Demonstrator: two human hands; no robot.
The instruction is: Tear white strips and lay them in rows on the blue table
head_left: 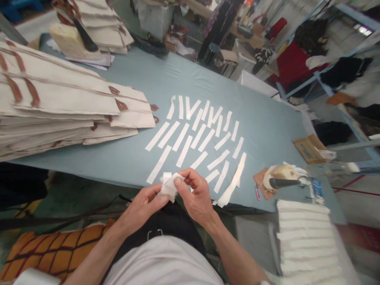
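Observation:
Close to the table's front edge, my left hand [147, 200] and my right hand [193, 194] meet around a small bunch of white strips [170, 189]. The thumb and fingers of each hand pinch it, the left from below and the right at its upper right corner. Whether the strips are cloth or paper I cannot make out. Just beyond my hands, several similar white strips [181, 137] lie apart in slanting rows on the blue-green table [267, 136]. A longer cream strip [234, 181] lies to their right, its lower end at the table edge.
Stacked cream fabric pieces with brown straps [59, 87] cover the table's left side. At right are a yellowed block with a black handle [280, 177], a pink-handled tool [257, 191], a cardboard box [310, 149] and folded white cloth [307, 241]. Metal shelving stands behind.

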